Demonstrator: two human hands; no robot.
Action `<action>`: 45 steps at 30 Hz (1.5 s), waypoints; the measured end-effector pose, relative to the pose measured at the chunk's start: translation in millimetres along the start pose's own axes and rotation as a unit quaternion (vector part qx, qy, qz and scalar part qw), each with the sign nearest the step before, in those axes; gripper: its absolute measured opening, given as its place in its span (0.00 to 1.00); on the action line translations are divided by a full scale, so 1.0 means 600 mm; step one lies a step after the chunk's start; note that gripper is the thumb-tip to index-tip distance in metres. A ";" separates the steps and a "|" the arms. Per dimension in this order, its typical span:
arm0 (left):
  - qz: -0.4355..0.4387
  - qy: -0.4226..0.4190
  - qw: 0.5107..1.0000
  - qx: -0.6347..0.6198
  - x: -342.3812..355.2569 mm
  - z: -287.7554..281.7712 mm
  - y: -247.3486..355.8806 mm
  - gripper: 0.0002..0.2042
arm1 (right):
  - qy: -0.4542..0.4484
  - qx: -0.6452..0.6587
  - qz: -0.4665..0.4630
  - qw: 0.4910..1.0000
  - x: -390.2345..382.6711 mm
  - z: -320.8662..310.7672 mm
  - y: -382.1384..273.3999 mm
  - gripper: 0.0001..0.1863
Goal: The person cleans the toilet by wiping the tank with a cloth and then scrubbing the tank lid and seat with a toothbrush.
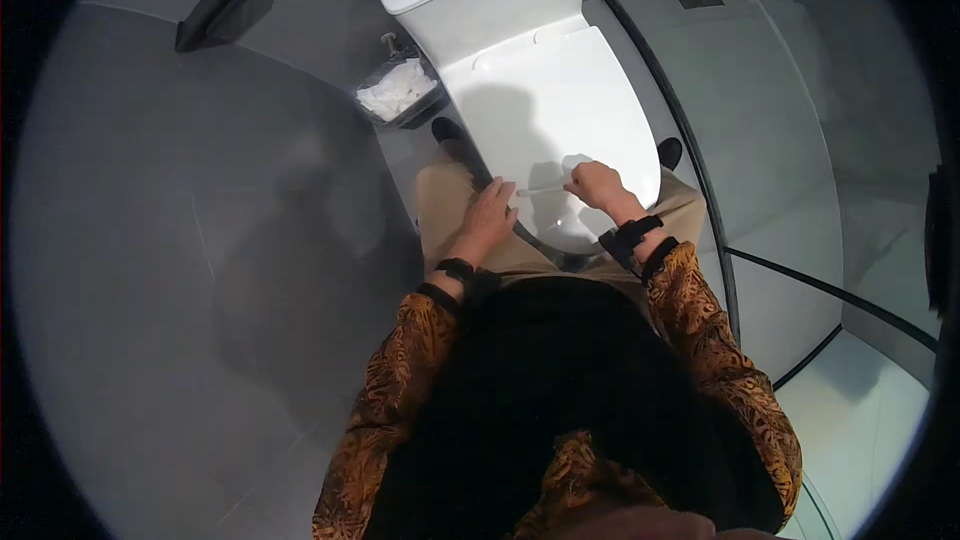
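Observation:
Below me is a white toilet with its lid (590, 90) down. My right hand (597, 185) is closed over the front part of the lid, gripping a thin, pale stick-like thing (540, 190). That stick points left from my fist, and its exact kind is too small to make out. At the lid's left front edge, my left hand (489, 210) lies with its fingers stretched out, close to the stick's free end. Nothing shows in the left hand. Whether its fingertips touch the lid or the stick, I cannot tell.
A lined waste bin (398, 95) full of white paper stands left of the toilet. A dark holder (215, 5) is on the grey wall at far left. To the right runs a black-framed glass shower partition (690, 140), with a floor drain (700, 1) beyond it.

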State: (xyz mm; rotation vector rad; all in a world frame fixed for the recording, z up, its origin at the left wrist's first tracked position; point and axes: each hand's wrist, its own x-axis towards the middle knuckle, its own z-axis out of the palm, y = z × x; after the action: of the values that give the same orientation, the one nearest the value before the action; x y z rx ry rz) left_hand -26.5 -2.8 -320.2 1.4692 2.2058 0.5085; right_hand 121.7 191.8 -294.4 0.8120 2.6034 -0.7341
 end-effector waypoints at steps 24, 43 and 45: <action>-0.024 -0.022 0.999 -0.015 0.010 -0.009 0.002 0.24 | -0.026 -0.004 0.026 0.999 0.024 0.003 -0.028 0.16; 0.001 -0.004 1.000 -0.005 0.000 0.005 -0.021 0.25 | 0.005 0.011 0.046 0.999 0.012 -0.015 -0.001 0.17; -0.021 -0.026 0.999 0.004 0.005 -0.001 -0.013 0.24 | -0.045 0.012 0.038 0.998 0.007 -0.011 -0.015 0.17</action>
State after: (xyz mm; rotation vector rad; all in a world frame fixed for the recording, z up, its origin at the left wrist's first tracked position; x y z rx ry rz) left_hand -33.7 -3.1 -324.2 1.4210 2.1949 0.4428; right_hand 112.1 190.8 -287.4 0.8597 2.4748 -0.7649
